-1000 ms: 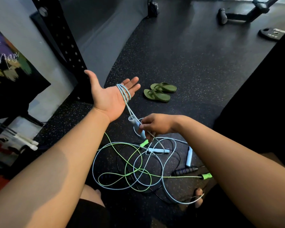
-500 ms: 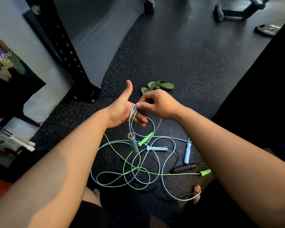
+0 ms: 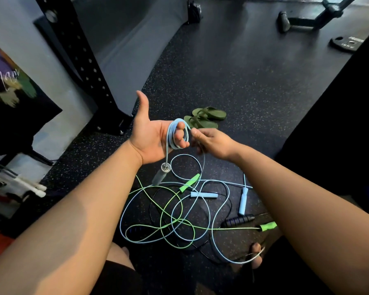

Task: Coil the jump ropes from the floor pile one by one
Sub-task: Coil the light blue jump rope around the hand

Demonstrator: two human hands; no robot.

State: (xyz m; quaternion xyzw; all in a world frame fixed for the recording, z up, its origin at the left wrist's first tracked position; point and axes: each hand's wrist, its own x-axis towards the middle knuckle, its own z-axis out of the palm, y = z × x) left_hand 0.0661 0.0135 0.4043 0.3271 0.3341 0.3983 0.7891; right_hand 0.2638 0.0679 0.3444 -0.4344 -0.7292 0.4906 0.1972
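Observation:
My left hand [image 3: 149, 137] is held palm-in with the thumb up. Its fingers curl through a few loops of a light blue jump rope [image 3: 172, 133]. That rope's grey handle [image 3: 160, 176] dangles just below my palm. My right hand [image 3: 211, 141] pinches the same rope beside the loops, and the cord runs down from it to the floor pile [image 3: 179, 222]. The pile is a tangle of light blue, green and black ropes, with green handles [image 3: 189, 185], light blue handles [image 3: 203, 195] and a black handle [image 3: 238, 220].
A pair of green sandals [image 3: 205, 119] lies just beyond my hands. A black perforated rack post [image 3: 83, 67] stands at the left, white-handled gear [image 3: 38, 189] lies low on the left, and a weight plate [image 3: 346, 42] and a bench base [image 3: 303, 20] sit far right. My toe [image 3: 256, 250] touches the pile's edge.
My left hand turned from flat and palm-up to thumb-up with curled fingers. My right hand let go of the handle, which now dangles, and brought the rope round the left fingers.

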